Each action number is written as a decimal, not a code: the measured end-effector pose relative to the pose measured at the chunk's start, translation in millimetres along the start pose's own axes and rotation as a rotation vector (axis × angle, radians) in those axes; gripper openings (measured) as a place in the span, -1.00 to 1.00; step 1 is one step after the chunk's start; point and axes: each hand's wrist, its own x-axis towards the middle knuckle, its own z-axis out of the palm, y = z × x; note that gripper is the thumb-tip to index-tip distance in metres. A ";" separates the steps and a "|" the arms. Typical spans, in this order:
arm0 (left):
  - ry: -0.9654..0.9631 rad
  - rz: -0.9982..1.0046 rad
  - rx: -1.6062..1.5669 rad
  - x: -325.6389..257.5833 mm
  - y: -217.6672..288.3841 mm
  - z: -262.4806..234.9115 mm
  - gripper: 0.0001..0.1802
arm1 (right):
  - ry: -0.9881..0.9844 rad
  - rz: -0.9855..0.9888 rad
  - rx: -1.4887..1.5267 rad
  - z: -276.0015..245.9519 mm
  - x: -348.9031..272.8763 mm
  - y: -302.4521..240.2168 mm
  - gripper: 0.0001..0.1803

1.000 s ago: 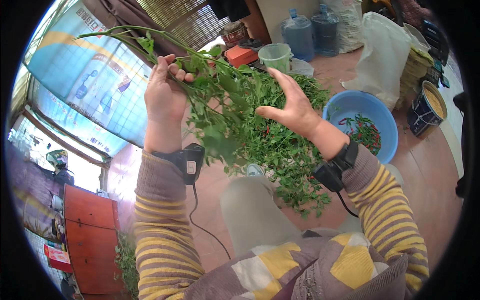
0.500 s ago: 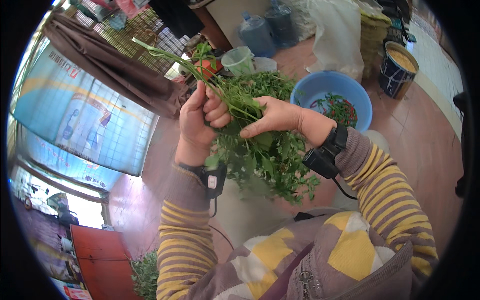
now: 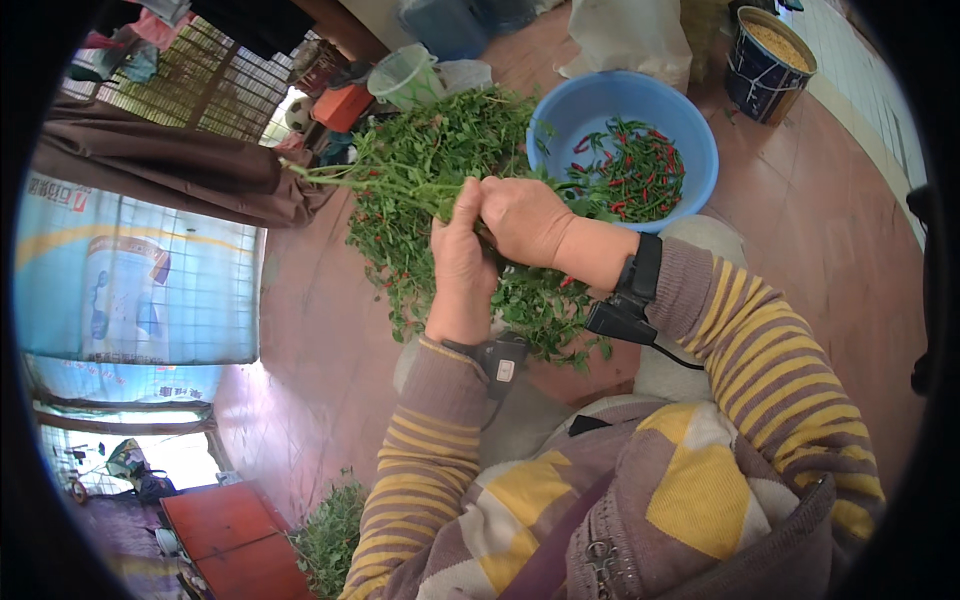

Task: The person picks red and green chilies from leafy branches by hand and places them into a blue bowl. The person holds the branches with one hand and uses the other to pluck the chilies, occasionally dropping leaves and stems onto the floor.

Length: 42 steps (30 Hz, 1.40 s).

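Note:
A green chili plant (image 3: 385, 188) is gripped between both my hands, its pale bare stalk reaching out to the left. My left hand (image 3: 462, 275) is closed around it with the thumb up. Right against that thumb, my right hand (image 3: 522, 222) is closed on the leafy part, its fingertips hidden from view. Under and beyond the hands lies a heap of leafy chili plants (image 3: 450, 135) with a few red pods. To its right, a blue basin (image 3: 560, 112) holds loose red and green chilies (image 3: 645, 178).
Behind the heap stand a pale green plastic basket (image 3: 405, 78) and a red-orange box (image 3: 341, 107). A dark bucket of yellowish grain (image 3: 765, 75) is at the far right. More cut greens (image 3: 330, 535) lie at lower left near a red panel (image 3: 240, 540). Tiled floor (image 3: 310, 330) surrounds the heap.
My hands have come together; the right one has closed from a looser, thumb-apart hold. The plant's stalk has tipped lower, toward level. The view has shifted, showing more of the basin's chilies.

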 end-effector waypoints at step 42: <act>-0.083 0.140 -0.782 59.8 73.5 -140.5 -0.63 | -0.085 0.374 0.995 -40.7 12.2 66.3 -0.84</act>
